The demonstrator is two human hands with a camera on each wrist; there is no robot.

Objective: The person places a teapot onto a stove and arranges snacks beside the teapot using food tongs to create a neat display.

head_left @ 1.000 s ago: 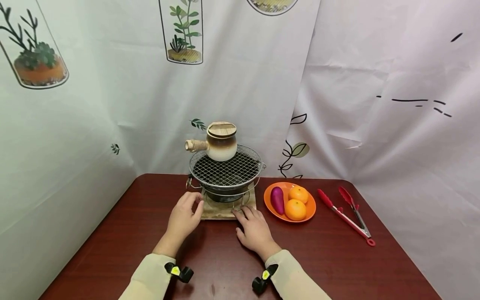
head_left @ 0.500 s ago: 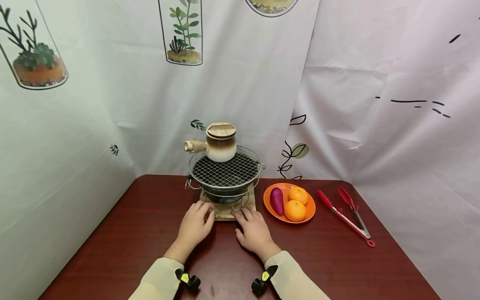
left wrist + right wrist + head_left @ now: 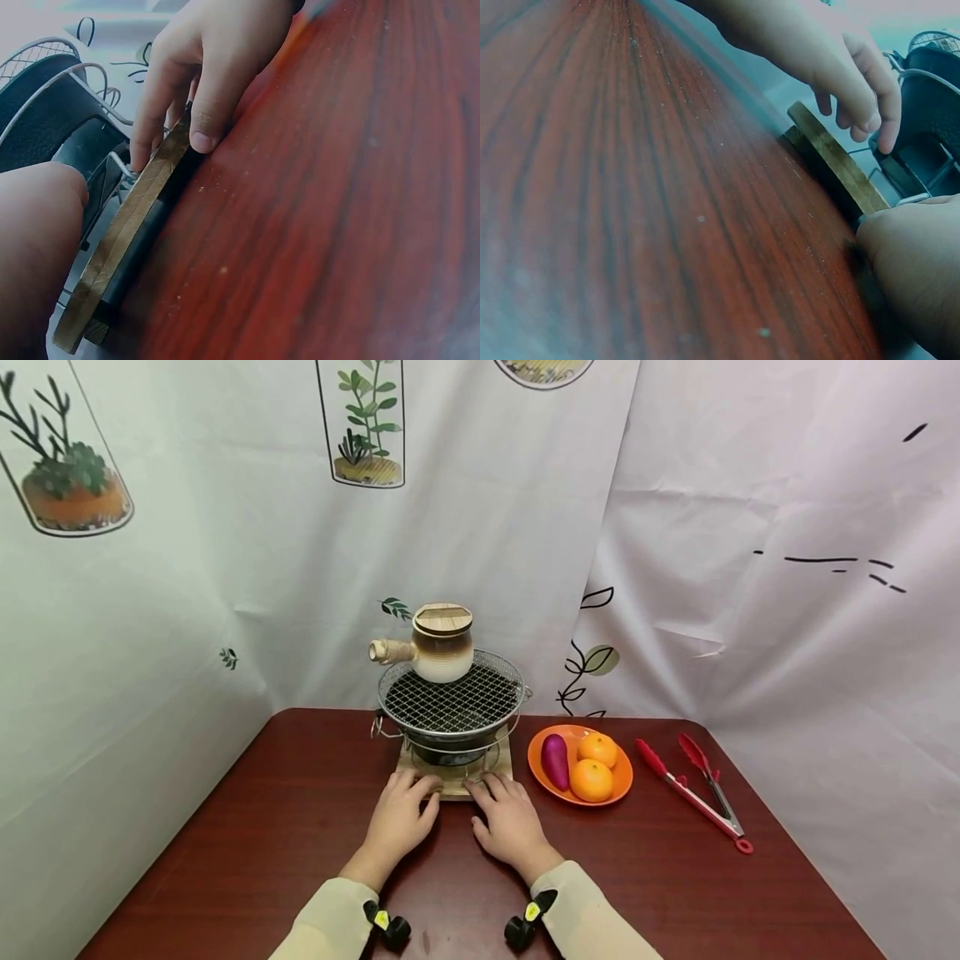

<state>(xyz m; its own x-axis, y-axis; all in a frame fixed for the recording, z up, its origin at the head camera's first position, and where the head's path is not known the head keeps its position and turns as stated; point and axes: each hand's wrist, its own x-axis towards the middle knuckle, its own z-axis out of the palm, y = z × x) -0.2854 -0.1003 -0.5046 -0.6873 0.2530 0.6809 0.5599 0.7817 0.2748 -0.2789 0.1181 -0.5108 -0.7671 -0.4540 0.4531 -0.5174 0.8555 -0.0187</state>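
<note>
A round tabletop grill (image 3: 453, 710) with a wire mesh top stands on a wooden base board (image 3: 453, 789). On the mesh sits a ceramic pot (image 3: 442, 656) with a wooden lid and side handle. My left hand (image 3: 401, 818) is over the board's front left part, fingers bent loosely; whether the tips touch is unclear. My right hand (image 3: 513, 822) rests its fingertips on the board's front right edge, thumb lower and in front. In the left wrist view, the right hand (image 3: 217, 60) reaches over the board (image 3: 124, 232). The right wrist view has the left hand (image 3: 817, 52) above the board (image 3: 836, 161).
Right of the grill, an orange plate (image 3: 536, 772) carries a purple eggplant-shaped item (image 3: 555, 762) and two orange citrus fruits (image 3: 592, 780). Farther right lie red-tipped tongs (image 3: 701, 802), spread apart. The dark red table (image 3: 225, 860) meets a printed white curtain (image 3: 300, 568) behind.
My left hand has moved right from beside the board's left edge to over its front part, nearer the right hand. The right hand, grill, pot and plate stay in place.
</note>
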